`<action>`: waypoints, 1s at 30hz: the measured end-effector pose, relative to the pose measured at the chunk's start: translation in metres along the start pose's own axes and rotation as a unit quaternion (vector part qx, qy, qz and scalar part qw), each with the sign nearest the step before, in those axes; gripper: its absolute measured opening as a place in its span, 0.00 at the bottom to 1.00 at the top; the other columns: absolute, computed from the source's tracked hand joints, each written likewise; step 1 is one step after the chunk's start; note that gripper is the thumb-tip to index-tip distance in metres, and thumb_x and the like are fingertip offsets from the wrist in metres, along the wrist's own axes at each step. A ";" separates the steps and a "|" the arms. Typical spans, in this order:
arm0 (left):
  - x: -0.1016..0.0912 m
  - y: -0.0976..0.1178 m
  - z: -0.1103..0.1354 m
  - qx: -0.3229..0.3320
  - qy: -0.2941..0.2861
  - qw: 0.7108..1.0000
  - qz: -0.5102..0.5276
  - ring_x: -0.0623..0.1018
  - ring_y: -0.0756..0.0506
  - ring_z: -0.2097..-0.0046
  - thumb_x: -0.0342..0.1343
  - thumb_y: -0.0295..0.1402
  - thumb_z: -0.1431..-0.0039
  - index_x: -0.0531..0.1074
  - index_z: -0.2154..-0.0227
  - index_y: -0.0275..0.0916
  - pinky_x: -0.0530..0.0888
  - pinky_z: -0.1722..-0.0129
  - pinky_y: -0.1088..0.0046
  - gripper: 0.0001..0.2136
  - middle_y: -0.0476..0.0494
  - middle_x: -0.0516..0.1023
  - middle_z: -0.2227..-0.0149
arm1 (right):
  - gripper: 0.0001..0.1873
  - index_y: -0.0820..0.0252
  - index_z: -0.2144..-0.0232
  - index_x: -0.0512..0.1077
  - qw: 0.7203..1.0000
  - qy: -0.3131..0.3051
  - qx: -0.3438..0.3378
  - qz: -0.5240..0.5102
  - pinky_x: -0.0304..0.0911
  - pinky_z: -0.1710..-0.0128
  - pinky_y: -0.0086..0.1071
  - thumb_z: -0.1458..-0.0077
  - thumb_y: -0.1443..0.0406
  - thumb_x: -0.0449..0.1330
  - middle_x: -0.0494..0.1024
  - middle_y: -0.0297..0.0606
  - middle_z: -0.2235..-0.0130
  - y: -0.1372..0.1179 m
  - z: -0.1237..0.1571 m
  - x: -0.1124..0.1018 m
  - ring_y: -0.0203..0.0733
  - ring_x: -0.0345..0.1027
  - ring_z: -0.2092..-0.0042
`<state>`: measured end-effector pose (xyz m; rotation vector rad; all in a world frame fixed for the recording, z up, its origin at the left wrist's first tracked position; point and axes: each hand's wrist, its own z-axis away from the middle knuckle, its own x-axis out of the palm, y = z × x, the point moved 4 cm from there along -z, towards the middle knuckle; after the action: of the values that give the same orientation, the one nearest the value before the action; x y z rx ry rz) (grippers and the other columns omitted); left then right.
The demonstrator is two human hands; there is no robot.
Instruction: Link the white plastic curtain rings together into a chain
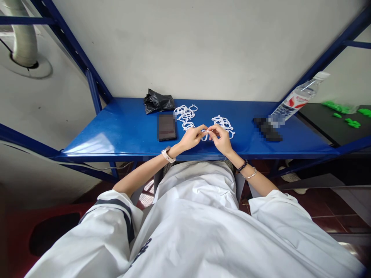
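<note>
My left hand (pixel 191 137) and my right hand (pixel 220 138) meet over the front of the blue shelf (pixel 116 131), fingers pinched together on a small white plastic ring (pixel 205 134) held between them. A heap of white rings (pixel 184 113) lies just beyond the left hand. A second heap of white rings (pixel 223 123) lies beyond the right hand. A watch sits on my left wrist; bracelets circle my right wrist.
A dark phone (pixel 166 127) lies flat left of my hands. A crumpled black bag (pixel 158 102) sits at the back. A tilted plastic water bottle (pixel 295 101) and a blurred dark object (pixel 267 129) are at the right. Green pieces (pixel 349 116) lie on a dark surface far right.
</note>
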<state>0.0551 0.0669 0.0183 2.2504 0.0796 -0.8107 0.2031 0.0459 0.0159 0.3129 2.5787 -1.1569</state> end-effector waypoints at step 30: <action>0.000 0.000 0.001 -0.025 0.003 0.998 0.049 0.59 0.54 0.82 0.45 0.47 0.33 0.67 0.62 0.37 0.56 0.77 0.78 0.17 0.58 0.60 0.85 | 0.16 0.55 0.66 0.69 1.000 -0.007 0.025 -0.004 0.66 0.74 0.32 0.38 0.49 0.56 0.73 0.34 0.69 0.001 0.000 0.002 0.35 0.68 0.74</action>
<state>0.0545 0.0666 0.0183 2.1911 -0.0078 -0.7422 0.2014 0.0462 0.0144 0.3056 2.5451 -1.2230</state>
